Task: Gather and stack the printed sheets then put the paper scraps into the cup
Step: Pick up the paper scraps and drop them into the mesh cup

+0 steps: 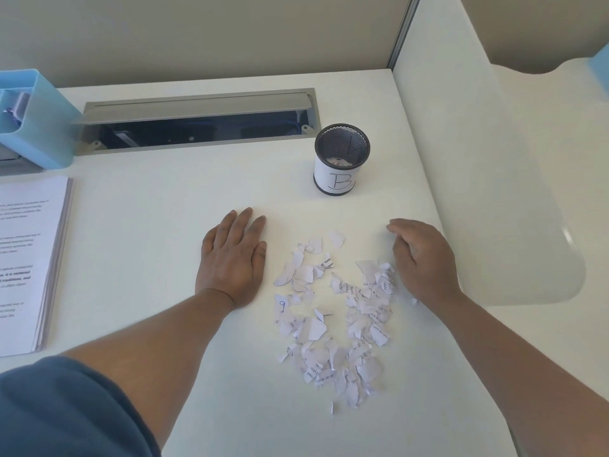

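- The counter (164, 199) is plain white, closed in by a beige wall behind and a white divider panel (461, 127) beyond the right hand.
- A grey cable tray (197, 122) with its lid raised is sunk into the counter, past the left hand's fingertips.
- The left hand (232, 258) lies flat, palm down, fingers straight and together, just left of the paper scraps (333, 311).
- The right hand (421, 258) stands on its outer edge, fingers loosely bent and holding nothing, touching the right side of the scraps.
- The scraps lie between the two hands; their spread runs lengthwise from the fingertips back toward the person.
- The mesh cup (341, 159), upright and marked "B", stands beyond and between the hands; a few scraps show inside.
- The stacked printed sheets (29, 258) lie well left of the left hand, cut off by the frame edge, print too blurred to read.
- A blue organiser (43, 120) sits beyond the stack, partly out of view; its contents are unclear.
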The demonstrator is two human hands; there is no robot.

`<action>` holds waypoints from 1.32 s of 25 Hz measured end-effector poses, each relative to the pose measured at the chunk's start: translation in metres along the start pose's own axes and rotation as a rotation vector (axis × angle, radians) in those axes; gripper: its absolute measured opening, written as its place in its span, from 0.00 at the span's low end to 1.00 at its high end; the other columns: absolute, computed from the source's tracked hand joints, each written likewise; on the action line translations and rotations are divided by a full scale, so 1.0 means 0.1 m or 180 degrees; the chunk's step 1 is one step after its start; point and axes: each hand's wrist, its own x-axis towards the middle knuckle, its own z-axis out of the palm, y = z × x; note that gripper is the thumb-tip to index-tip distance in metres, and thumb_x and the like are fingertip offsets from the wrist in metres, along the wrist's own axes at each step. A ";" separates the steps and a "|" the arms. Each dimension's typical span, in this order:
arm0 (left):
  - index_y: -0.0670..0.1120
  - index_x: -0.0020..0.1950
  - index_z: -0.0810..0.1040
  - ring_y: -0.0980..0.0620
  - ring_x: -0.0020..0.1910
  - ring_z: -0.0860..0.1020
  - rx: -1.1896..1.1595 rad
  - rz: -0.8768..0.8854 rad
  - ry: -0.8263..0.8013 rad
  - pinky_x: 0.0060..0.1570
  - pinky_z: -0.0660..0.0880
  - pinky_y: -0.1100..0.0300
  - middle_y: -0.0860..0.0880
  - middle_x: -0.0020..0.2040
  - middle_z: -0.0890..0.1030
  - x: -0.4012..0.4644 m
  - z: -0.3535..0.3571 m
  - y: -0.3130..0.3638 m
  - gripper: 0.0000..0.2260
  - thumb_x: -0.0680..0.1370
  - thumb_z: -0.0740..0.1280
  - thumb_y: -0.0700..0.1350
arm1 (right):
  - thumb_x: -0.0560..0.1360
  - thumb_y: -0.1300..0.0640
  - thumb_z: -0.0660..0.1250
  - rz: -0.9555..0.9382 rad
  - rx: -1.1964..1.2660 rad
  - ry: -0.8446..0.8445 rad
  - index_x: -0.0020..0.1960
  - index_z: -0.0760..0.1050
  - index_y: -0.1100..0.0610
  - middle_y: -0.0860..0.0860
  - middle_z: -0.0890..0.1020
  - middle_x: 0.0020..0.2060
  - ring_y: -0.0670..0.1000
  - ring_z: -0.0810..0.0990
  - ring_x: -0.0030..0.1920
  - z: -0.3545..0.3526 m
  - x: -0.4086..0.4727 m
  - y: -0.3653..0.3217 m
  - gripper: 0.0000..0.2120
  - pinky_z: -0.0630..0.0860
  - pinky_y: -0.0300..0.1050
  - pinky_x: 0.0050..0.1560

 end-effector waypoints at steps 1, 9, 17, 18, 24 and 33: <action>0.54 0.82 0.60 0.48 0.83 0.50 0.0022 -0.0003 -0.0001 0.79 0.47 0.50 0.51 0.84 0.56 0.00 0.00 0.00 0.27 0.84 0.44 0.56 | 0.77 0.62 0.58 0.0052 -0.0065 -0.0043 0.61 0.83 0.60 0.53 0.84 0.61 0.55 0.80 0.65 -0.01 -0.11 0.08 0.19 0.75 0.55 0.67; 0.54 0.82 0.60 0.48 0.83 0.51 0.0001 -0.0022 0.0049 0.79 0.48 0.49 0.51 0.84 0.56 -0.02 -0.01 0.01 0.24 0.85 0.47 0.54 | 0.79 0.61 0.59 0.0023 -0.0568 -0.0330 0.69 0.76 0.62 0.57 0.75 0.72 0.61 0.70 0.75 0.32 -0.51 -0.25 0.20 0.69 0.58 0.72; 0.54 0.82 0.60 0.48 0.83 0.51 0.0000 -0.0020 0.0060 0.79 0.47 0.50 0.51 0.84 0.56 -0.02 -0.01 0.02 0.23 0.86 0.50 0.52 | 0.82 0.61 0.56 0.0166 0.0015 -0.0440 0.73 0.74 0.62 0.57 0.73 0.74 0.58 0.67 0.77 0.34 -0.32 -0.39 0.21 0.62 0.49 0.76; 0.54 0.82 0.60 0.48 0.83 0.51 -0.0020 -0.0009 0.0064 0.79 0.47 0.50 0.51 0.84 0.56 -0.02 -0.01 0.01 0.23 0.86 0.51 0.52 | 0.82 0.60 0.56 0.0159 -0.0160 -0.0375 0.72 0.74 0.62 0.57 0.74 0.73 0.59 0.68 0.77 0.26 -0.31 -0.26 0.21 0.64 0.53 0.76; 0.53 0.82 0.60 0.48 0.83 0.51 -0.0095 0.0038 0.0078 0.79 0.47 0.50 0.50 0.84 0.56 -0.02 -0.01 0.01 0.23 0.86 0.50 0.52 | 0.82 0.56 0.53 -0.0168 -0.1199 -0.0498 0.74 0.72 0.57 0.55 0.72 0.75 0.60 0.67 0.77 0.12 -0.41 0.04 0.23 0.68 0.59 0.71; 0.49 0.69 0.78 0.44 0.76 0.66 -0.1111 -0.0250 0.0274 0.74 0.62 0.49 0.49 0.74 0.74 0.08 -0.11 0.21 0.20 0.83 0.59 0.58 | 0.81 0.52 0.51 0.0031 -0.1421 -0.0612 0.76 0.69 0.54 0.55 0.68 0.78 0.59 0.63 0.79 0.12 -0.36 -0.05 0.25 0.63 0.57 0.71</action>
